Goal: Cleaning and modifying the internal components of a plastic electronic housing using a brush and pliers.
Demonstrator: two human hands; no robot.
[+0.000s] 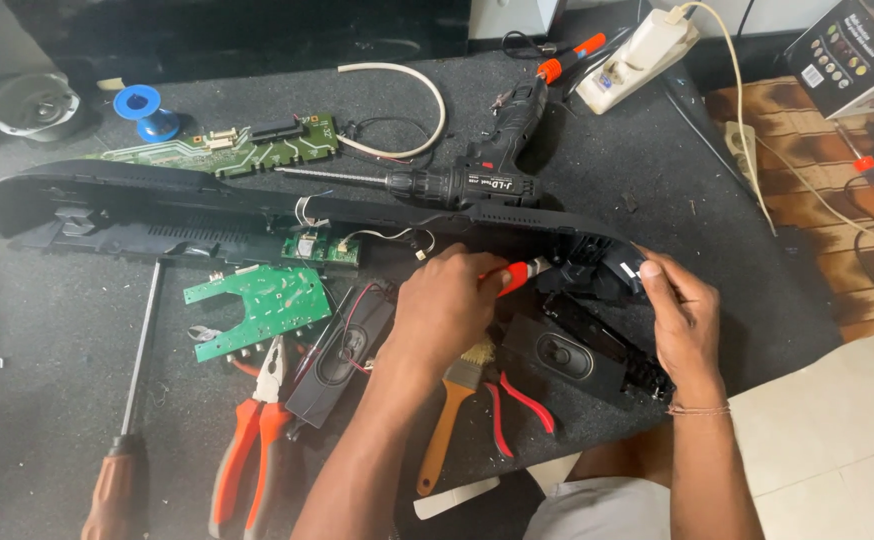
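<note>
My left hand is clamped on a red-handled screwdriver, its tip pointing into the right end of the long black housing that lies across the table. My right hand grips that same end of the housing, fingers closed on its edge. A black cordless drill lies just behind. Below my hands sit 2 black speakers, a paintbrush and orange-handled pliers.

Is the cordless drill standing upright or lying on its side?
Lying on its side. The cordless drill rests flat on the dark mat, its long bit pointing left, with no hand on it.
</note>
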